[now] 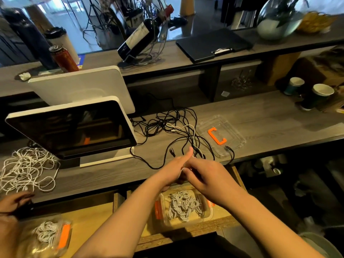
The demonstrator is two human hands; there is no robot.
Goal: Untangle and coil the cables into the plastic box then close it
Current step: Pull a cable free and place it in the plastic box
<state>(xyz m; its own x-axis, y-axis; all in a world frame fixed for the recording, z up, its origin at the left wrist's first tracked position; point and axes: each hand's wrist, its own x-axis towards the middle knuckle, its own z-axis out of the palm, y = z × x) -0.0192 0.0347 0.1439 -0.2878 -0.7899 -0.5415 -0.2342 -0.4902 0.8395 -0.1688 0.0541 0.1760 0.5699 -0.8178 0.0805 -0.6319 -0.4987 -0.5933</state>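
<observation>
Cables point(178, 127) lay knotted at frame centre behind our left hand point(175, 168) and right hand point(204, 174), both pinching one white lead; we judged pulling could tighten the black snarl.

Two screens point(74, 127), two cups point(316, 95), perhaps three boxes point(184, 207).

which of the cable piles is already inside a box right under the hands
The grey coiled cables in the clear box with orange clips; the black tangle and the white tangle lie loose on the counter.
</observation>
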